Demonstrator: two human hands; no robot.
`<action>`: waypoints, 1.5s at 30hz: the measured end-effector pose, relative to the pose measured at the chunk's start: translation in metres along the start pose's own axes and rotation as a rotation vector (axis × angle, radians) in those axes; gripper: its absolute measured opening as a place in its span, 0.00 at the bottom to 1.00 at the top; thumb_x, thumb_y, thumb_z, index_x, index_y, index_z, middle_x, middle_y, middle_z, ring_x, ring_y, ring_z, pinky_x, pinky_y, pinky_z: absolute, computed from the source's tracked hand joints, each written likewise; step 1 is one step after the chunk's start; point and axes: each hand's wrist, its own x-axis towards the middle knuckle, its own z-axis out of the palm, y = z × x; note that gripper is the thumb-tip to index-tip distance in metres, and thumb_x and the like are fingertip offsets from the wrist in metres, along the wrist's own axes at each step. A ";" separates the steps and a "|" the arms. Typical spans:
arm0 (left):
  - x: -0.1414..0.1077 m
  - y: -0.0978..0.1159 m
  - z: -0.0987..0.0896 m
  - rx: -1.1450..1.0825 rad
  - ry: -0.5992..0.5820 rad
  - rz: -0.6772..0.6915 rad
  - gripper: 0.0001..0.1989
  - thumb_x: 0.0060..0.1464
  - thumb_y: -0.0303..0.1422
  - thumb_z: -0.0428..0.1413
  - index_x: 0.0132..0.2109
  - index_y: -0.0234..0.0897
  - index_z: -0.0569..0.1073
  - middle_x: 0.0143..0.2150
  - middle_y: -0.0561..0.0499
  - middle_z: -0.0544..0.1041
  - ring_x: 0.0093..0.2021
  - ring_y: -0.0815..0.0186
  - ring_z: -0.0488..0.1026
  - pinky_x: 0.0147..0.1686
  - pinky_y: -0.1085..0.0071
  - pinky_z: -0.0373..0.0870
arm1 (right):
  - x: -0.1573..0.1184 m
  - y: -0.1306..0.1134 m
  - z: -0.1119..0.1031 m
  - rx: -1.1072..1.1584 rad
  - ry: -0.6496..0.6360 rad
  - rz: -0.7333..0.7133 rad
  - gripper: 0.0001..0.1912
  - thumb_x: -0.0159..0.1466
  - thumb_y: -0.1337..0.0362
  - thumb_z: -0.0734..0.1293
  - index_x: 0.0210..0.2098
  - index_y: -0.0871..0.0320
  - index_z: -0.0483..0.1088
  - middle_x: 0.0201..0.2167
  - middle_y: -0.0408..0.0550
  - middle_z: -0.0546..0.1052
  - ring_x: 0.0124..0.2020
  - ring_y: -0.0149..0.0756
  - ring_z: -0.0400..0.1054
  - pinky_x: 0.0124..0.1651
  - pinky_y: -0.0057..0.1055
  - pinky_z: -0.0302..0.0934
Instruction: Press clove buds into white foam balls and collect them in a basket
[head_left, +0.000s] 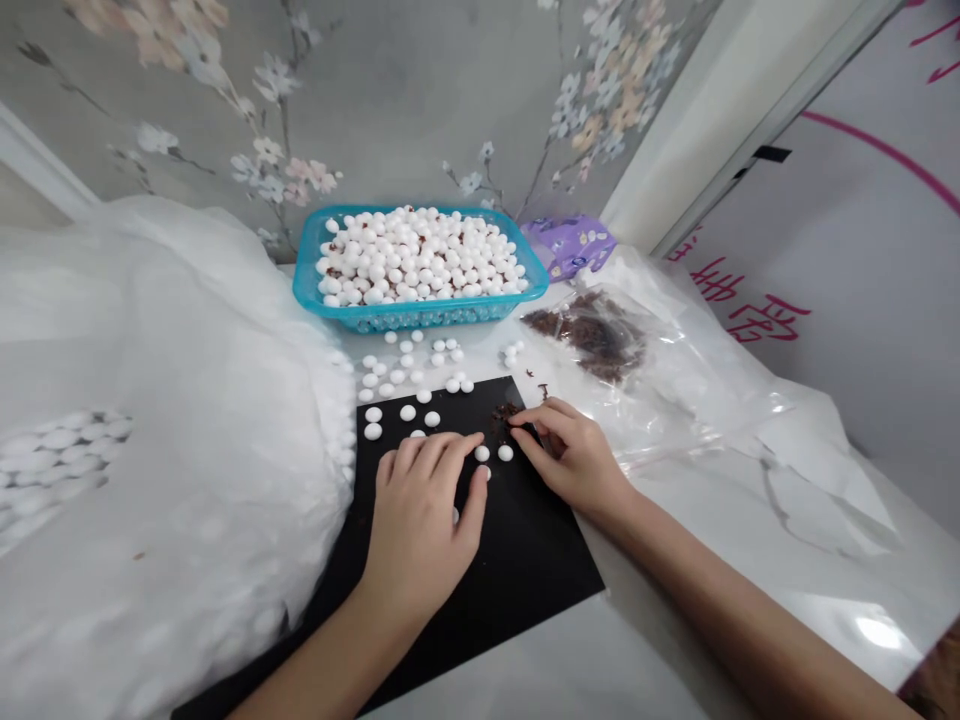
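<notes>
Reaching brown bits [502, 411], right hand [581, 458], hold unclear; left hand [417, 525] spread beside white balls [482, 454]; black sheet [525, 570] likely for contrast.

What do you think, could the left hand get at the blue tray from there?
Probably yes: the blue tray stands a bit beyond the left hand, with nothing taller than small white balls between them.
</notes>
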 end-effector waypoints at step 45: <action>0.008 -0.010 -0.020 -0.046 -0.018 -0.034 0.14 0.49 0.19 0.44 0.39 0.39 0.65 0.40 0.51 0.69 0.42 0.62 0.67 0.39 0.66 0.64 | -0.003 -0.009 -0.003 0.468 -0.041 0.205 0.06 0.62 0.60 0.61 0.31 0.56 0.63 0.34 0.44 0.67 0.22 0.25 0.55 0.24 0.27 0.50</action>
